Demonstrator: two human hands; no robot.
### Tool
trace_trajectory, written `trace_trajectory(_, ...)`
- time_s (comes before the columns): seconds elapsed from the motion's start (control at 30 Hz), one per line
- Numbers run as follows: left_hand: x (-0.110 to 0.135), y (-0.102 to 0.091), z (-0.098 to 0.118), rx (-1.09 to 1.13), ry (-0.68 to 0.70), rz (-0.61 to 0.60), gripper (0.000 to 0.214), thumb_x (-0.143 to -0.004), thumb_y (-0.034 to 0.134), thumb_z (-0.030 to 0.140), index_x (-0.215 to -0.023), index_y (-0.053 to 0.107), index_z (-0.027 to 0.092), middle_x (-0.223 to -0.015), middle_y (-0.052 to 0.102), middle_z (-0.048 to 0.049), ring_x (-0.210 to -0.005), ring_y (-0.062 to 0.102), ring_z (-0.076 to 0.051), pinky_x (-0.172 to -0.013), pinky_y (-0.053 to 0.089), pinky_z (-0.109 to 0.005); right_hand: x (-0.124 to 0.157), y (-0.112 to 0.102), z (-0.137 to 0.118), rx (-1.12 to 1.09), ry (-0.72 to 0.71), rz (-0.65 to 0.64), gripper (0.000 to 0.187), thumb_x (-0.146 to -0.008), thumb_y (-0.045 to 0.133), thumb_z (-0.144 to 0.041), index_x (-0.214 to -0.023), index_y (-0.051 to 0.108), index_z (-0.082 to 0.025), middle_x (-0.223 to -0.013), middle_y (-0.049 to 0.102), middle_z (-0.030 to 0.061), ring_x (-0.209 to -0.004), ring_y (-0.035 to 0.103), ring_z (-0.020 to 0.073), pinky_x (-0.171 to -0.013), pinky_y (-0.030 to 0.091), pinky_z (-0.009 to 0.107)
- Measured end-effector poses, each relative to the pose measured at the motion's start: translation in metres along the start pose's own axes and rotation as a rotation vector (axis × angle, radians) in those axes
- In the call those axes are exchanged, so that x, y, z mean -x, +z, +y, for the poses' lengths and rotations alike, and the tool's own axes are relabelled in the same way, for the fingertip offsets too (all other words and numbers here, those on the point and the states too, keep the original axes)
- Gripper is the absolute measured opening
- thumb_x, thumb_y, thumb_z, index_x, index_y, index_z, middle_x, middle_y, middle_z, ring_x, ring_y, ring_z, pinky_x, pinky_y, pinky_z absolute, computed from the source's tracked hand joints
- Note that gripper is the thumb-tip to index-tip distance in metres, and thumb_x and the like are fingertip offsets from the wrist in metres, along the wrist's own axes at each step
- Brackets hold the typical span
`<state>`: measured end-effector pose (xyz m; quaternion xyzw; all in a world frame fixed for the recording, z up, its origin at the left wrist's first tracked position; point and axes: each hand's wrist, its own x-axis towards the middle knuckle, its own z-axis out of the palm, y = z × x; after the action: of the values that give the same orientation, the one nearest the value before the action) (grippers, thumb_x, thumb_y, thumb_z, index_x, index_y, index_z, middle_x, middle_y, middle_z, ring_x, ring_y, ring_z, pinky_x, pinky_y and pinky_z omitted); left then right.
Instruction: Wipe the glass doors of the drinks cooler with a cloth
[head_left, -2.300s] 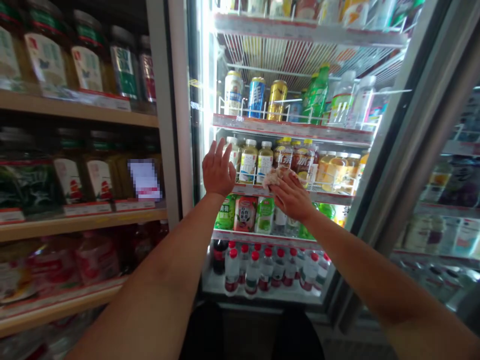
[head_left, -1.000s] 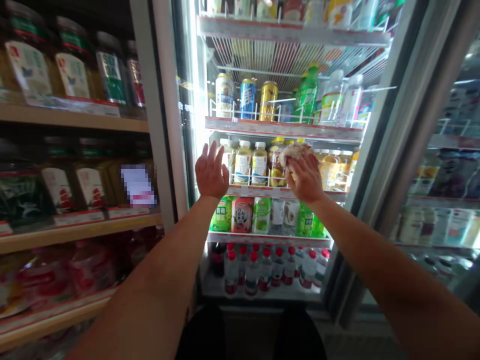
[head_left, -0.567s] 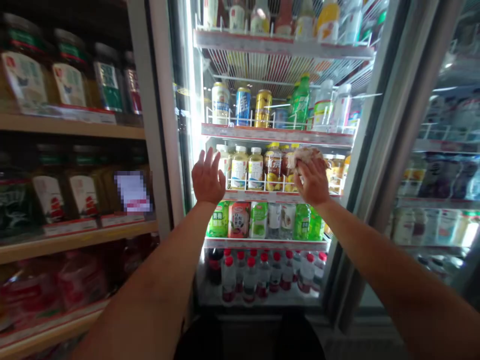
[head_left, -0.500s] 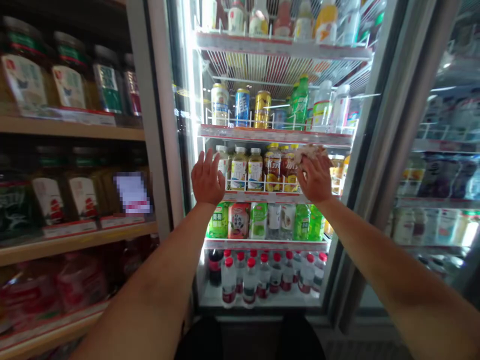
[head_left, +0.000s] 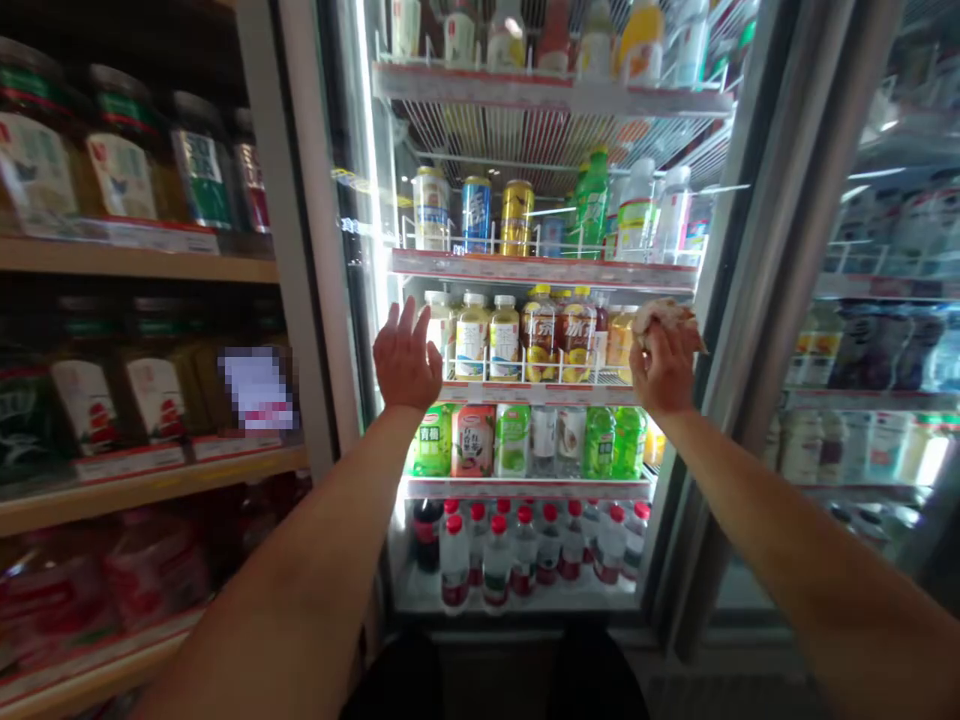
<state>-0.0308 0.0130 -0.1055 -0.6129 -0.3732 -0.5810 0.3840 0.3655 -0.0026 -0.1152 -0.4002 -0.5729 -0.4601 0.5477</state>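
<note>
My left hand lies flat and open against the glass door of a lit drinks fridge, fingers spread, near its left edge. My right hand is closed round a crumpled whitish cloth and presses it on the glass near the door's right edge, level with the shelf of yellow-capped bottles. Behind the glass, cans stand on the shelf above and red-capped bottles at the bottom.
Wooden shelves with large jars and bottles stand to the left. A grey door frame runs up the right, with a second glass-fronted fridge beyond it. A price card hangs on the left shelf.
My right hand has slid the cloth across the glass from the middle up and to the door's right edge. My left hand has stayed flat on the glass.
</note>
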Motion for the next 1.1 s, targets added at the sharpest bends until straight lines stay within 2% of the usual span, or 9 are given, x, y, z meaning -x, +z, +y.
trace_trajectory(0.1, 0.0, -0.001, 0.001, 0.021, -0.02, -0.019, 0.053, -0.099, 0.04, 0.03, -0.15, 0.046, 0.02, -0.16, 0.039, -0.009, -0.153, 0.024, -0.026, -0.122, 0.023, -0.047, 0.025, -0.004, 0.007, 0.014, -0.008, -0.001, 0.041, -0.098, 0.047, -0.03, -0.132, 0.059, -0.012, -0.13, 0.064, 0.0207, -0.135, 0.052, 0.0359, -0.116, 0.038, 0.063)
trace_trajectory(0.2, -0.001, -0.001, 0.002, 0.045, -0.038, -0.032, 0.053, -0.099, 0.041, 0.032, -0.151, 0.045, 0.02, -0.16, 0.038, -0.0094, -0.153, 0.024, -0.027, -0.123, 0.022, -0.047, 0.047, -0.009, 0.016, 0.018, -0.075, -0.047, 0.037, -0.097, 0.049, -0.031, -0.126, 0.063, -0.011, -0.123, 0.067, 0.0215, -0.132, 0.054, 0.037, -0.114, 0.041, 0.062)
trace_trajectory(0.33, -0.001, -0.001, 0.002, 0.034, -0.038, -0.033, 0.054, -0.098, 0.04, 0.03, -0.151, 0.045, 0.02, -0.16, 0.038, -0.01, -0.153, 0.023, -0.027, -0.122, 0.022, -0.048, 0.051, -0.017, 0.024, 0.036, -0.124, -0.114, 0.037, -0.096, 0.051, -0.033, -0.126, 0.063, -0.013, -0.125, 0.067, 0.0198, -0.133, 0.053, 0.0367, -0.114, 0.042, 0.061)
trace_trajectory(0.43, -0.001, 0.0, 0.002, 0.029, -0.023, -0.023, 0.053, -0.098, 0.041, 0.029, -0.15, 0.046, 0.02, -0.16, 0.039, -0.0108, -0.154, 0.023, -0.027, -0.122, 0.023, -0.049, 0.051, -0.02, 0.02, 0.05, -0.117, -0.114, 0.037, -0.097, 0.05, -0.031, -0.126, 0.063, -0.013, -0.127, 0.066, 0.0205, -0.135, 0.052, 0.0368, -0.114, 0.041, 0.061)
trace_trajectory(0.6, -0.002, -0.001, 0.002, 0.031, -0.026, -0.021, 0.054, -0.097, 0.043, 0.03, -0.15, 0.046, 0.02, -0.16, 0.039, -0.011, -0.153, 0.025, -0.028, -0.122, 0.023, -0.05, 0.062, -0.02, 0.004, 0.015, -0.173, -0.14, 0.033, -0.096, 0.052, -0.028, -0.123, 0.064, -0.014, -0.12, 0.069, 0.019, -0.132, 0.054, 0.0369, -0.11, 0.045, 0.062)
trace_trajectory(0.77, -0.001, -0.001, 0.002, -0.015, 0.003, 0.004, 0.054, -0.097, 0.041, 0.026, -0.15, 0.046, 0.02, -0.159, 0.04, -0.0106, -0.153, 0.026, -0.027, -0.121, 0.025, -0.048, 0.052, -0.015, -0.015, -0.004, -0.282, -0.158, 0.031, -0.095, 0.052, -0.026, -0.121, 0.066, -0.015, -0.123, 0.069, 0.0167, -0.13, 0.057, 0.0346, -0.109, 0.047, 0.058)
trace_trajectory(1.1, 0.001, 0.0, 0.0, -0.012, 0.007, 0.014, 0.053, -0.098, 0.04, 0.026, -0.151, 0.046, 0.021, -0.159, 0.04, -0.0094, -0.152, 0.026, -0.026, -0.121, 0.025, -0.046, 0.048, 0.008, -0.076, -0.127, -0.337, -0.248, 0.033, -0.096, 0.052, -0.026, -0.125, 0.068, -0.019, -0.132, 0.067, 0.0143, -0.14, 0.049, 0.0314, -0.118, 0.036, 0.057)
